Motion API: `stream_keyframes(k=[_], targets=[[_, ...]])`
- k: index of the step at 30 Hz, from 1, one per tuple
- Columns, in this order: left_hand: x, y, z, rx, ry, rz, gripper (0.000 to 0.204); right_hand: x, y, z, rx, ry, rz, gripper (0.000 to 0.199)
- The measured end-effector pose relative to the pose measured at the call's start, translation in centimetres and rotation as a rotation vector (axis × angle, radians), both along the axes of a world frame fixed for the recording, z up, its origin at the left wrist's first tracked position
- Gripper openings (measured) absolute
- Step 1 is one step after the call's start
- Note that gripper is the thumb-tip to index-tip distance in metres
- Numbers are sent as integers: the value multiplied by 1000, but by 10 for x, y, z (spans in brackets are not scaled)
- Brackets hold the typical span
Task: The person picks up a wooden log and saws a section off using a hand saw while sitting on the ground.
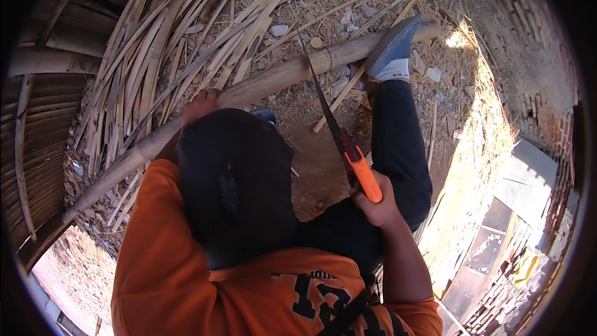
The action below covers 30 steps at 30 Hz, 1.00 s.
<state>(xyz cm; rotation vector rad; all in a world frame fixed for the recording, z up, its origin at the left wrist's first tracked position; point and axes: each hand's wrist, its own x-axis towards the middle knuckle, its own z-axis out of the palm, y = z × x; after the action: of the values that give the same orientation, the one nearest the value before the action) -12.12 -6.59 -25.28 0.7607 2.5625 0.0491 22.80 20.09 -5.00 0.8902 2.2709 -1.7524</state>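
Observation:
A long bamboo pole (267,82) lies slantwise across the ground in front of me, from lower left to upper right. My left hand (199,107) grips it left of the middle, fingers curled over the top and partly hidden by my knee. In my right hand (377,202) is a handsaw (364,174), held by its orange handle. Its dark, tapering blade points away from me and crosses over the pole near a joint; whether the teeth touch the bamboo I cannot tell. My right shoe (393,48) rests on the pole's far right part.
Split bamboo strips (149,56) lie heaped at the far left, beside a slatted wall (46,143). Straw, chips and small stones litter the ground. At the right are a brick wall (556,130) and a leaning pale panel (528,174). My bent left knee (233,149) rises close by.

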Motion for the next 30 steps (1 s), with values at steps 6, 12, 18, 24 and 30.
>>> stream_keyframes(k=[6, 12, 18, 24, 30], targets=[[2, 2, 4, -12, 18, 7, 53, -5, 26, 25, -252, -22, -327, 8], [10, 4, 6, -40, 38, 3, 53, -34, 22, 22, -201, -101, -223, 9], [8, 0, 13, 0, -23, 5, 53, -71, 22, -17, -49, -95, -169, 10], [6, 0, 21, -16, 30, 10, 53, 2, 13, 41, -210, -60, -252, 5], [7, 14, 18, -19, -7, 21, 57, -56, 21, -31, 26, -12, -79, 11]])
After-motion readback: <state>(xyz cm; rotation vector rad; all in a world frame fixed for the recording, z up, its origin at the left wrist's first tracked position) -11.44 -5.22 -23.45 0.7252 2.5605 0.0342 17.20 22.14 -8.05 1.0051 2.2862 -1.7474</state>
